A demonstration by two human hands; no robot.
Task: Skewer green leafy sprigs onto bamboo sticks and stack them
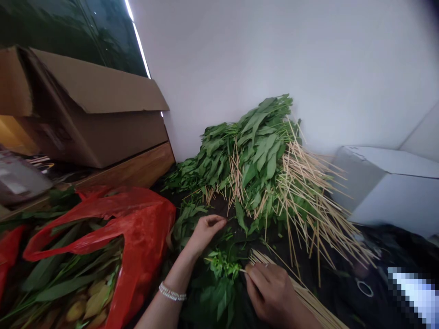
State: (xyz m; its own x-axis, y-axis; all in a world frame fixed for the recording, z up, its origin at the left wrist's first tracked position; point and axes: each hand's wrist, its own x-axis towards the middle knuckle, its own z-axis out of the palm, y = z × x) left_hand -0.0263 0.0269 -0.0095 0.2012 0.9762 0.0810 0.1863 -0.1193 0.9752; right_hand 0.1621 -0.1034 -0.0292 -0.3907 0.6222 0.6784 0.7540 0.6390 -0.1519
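My left hand (206,230), a pearl bracelet (172,292) on its wrist, is closed in a pinch over loose green leaves (187,219) on the dark surface. My right hand (270,290) is closed on a thin bamboo skewer (243,271) whose tip pokes into a small bunch of leaves (224,265) between the two hands. A bundle of bare skewers (305,297) lies under and beside my right hand. Behind them rises a big pile of leaves threaded on skewers (264,160), the sticks fanning out to the right.
A red plastic bag (137,228) full of leafy stems sits at the left. A cardboard box (92,109) rests on a wooden ledge (137,169) behind it. A white box (387,183) stands at the right against the white wall.
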